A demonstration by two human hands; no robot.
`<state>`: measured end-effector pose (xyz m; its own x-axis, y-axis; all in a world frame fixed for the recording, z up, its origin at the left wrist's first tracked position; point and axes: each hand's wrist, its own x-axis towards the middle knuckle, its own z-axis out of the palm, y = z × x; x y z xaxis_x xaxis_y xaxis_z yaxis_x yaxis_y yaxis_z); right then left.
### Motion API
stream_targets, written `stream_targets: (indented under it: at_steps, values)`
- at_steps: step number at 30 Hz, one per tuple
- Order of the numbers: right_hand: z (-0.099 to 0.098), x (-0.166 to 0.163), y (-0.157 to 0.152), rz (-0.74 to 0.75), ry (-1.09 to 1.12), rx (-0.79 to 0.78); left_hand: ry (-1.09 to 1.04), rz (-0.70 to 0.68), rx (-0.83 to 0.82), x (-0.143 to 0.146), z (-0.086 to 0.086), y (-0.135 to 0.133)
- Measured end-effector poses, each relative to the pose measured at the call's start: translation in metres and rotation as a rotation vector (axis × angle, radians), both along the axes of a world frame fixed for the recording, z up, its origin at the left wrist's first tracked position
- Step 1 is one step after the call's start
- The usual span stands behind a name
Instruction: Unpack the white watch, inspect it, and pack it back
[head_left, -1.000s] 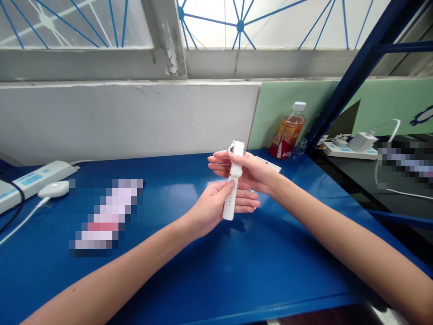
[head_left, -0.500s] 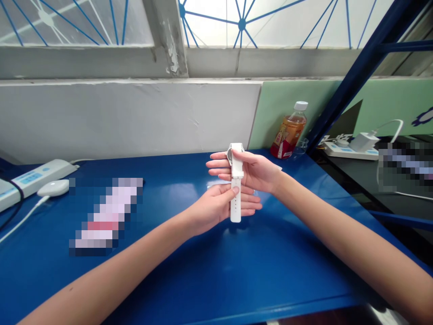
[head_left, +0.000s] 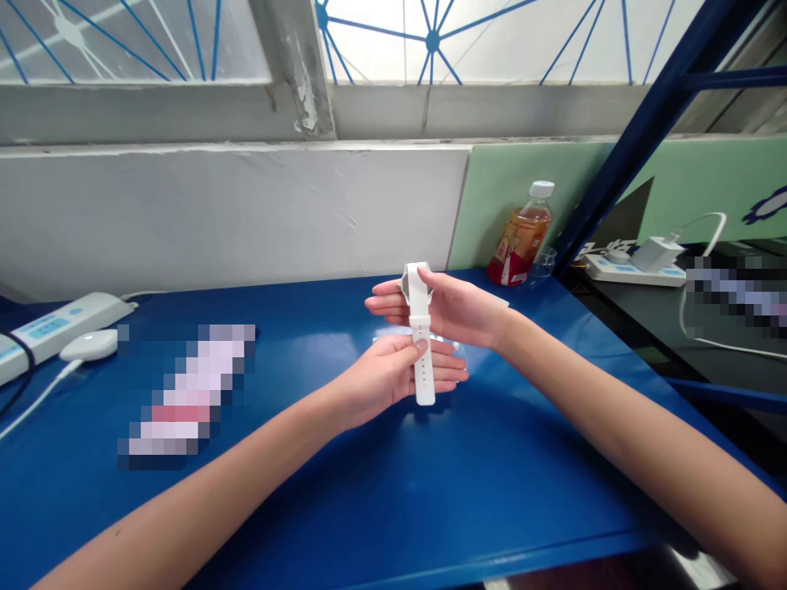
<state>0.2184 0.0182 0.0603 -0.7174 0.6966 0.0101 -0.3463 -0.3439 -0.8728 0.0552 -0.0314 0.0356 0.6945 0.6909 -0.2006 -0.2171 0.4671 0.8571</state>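
Nearest on my feed: blue bench under both grips. Left hand has its grip closed on the strap at the punched tail, thumb on top, fingers extended behind. Just beyond, right hand pinches the white watch up by the case. So watch spans both grips, tail towards me. Left of the left grip, a blurred slab; farther left, white adapter and power strip. Past the right grip, drink bottle by the green panel. Step, I'd judge: two-handed strap handling. Next move calls for firm thumbs; thin tail could slip.
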Motion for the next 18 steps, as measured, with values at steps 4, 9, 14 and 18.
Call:
stream_targets:
  at_steps: [4,9,14,18]
  values:
    - [0.0003,0.0006,-0.0003,0.018,0.032,-0.015,-0.009,-0.013,0.018,-0.0012,-0.0024,0.0021]
    - [0.0014,0.0033,-0.0009,0.031,0.043,-0.013,-0.013,-0.021,0.006,-0.0020,-0.0013,0.0024]
    - [0.0013,0.0043,-0.0005,0.038,0.060,-0.008,-0.013,-0.019,0.013,-0.0020,-0.0001,0.0023]
    - [0.0013,0.0036,-0.0005,0.027,0.053,-0.006,-0.015,-0.017,0.011,-0.0023,-0.0007,0.0022]
